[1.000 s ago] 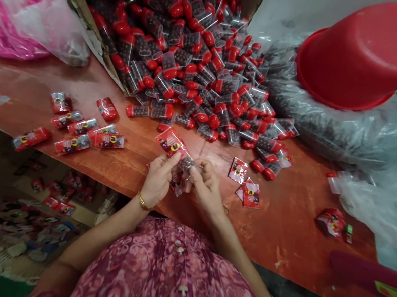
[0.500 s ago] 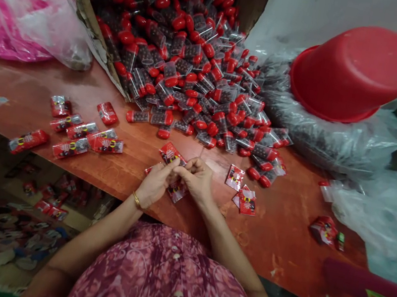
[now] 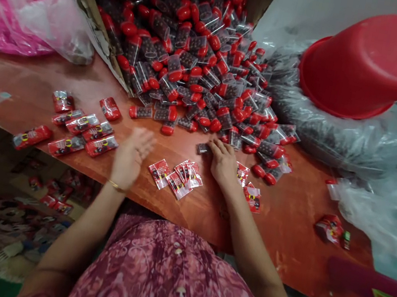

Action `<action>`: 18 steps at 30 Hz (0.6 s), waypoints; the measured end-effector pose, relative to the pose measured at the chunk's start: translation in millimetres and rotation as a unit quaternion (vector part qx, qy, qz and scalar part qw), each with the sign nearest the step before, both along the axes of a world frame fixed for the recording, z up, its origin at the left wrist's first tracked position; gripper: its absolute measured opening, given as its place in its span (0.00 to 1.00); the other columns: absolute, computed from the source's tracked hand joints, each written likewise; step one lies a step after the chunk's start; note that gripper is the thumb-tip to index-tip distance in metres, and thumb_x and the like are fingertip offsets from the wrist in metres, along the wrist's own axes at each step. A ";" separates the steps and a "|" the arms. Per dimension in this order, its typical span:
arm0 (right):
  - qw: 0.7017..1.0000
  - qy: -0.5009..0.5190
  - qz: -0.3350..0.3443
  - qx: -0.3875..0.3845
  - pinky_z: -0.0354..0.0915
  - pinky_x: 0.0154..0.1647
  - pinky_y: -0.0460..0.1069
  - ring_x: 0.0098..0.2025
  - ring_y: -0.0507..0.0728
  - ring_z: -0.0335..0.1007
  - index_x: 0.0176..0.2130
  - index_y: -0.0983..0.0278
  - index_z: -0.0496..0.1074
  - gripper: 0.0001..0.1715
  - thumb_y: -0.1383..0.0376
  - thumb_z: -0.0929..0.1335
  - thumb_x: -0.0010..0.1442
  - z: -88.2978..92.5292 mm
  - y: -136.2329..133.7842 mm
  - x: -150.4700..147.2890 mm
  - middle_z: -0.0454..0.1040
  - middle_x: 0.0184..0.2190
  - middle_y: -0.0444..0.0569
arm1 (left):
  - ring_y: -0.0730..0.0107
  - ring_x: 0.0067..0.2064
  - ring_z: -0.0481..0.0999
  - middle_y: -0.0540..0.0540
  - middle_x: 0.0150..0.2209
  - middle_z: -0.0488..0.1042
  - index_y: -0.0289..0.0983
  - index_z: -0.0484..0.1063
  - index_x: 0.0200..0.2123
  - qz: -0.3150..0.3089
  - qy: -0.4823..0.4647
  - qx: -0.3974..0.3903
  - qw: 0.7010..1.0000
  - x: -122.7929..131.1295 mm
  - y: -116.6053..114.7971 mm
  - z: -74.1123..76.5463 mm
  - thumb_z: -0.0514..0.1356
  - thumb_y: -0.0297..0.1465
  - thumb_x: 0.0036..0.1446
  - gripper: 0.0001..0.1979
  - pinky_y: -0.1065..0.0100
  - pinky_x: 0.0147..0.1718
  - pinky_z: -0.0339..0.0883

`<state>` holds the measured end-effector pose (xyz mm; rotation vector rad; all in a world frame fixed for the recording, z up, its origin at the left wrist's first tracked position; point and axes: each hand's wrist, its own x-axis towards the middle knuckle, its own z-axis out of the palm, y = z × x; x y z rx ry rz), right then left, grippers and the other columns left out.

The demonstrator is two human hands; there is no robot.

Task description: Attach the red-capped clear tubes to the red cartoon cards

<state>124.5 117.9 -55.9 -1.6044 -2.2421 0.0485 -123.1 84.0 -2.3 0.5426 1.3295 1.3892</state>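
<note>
- The left hand [image 3: 132, 154] is open and empty, fingers spread, slightly blurred above the red-brown wooden surface [image 3: 284, 230].
- The right hand [image 3: 222, 163] lies palm down, unclenched, fingertips just beside a small dark clear tube [image 3: 203, 148]; no grasp shows.
- Red printed packets [image 3: 178, 178] sit in a neat cluster between the hands, untouched by either.
- Red-capped clear tubes [image 3: 197, 66] heap just beyond.

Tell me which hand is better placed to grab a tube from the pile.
Right, probably: the right hand rests at the edge of the pile of red-capped tubes, beside a small dark piece. The left hand is farther off, near the red packets.
</note>
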 end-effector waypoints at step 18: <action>0.956 0.286 -0.065 -0.016 0.65 0.44 0.56 0.40 0.59 0.71 0.37 0.62 0.74 0.13 0.61 0.62 0.61 21.9 -69.6 -24.9 0.77 0.36 0.52 | 0.53 0.61 0.60 0.46 0.47 0.76 0.45 0.78 0.26 -0.240 0.464 0.156 0.838 52.8 5.7 -28.3 0.60 0.31 0.50 0.06 0.47 0.61 0.36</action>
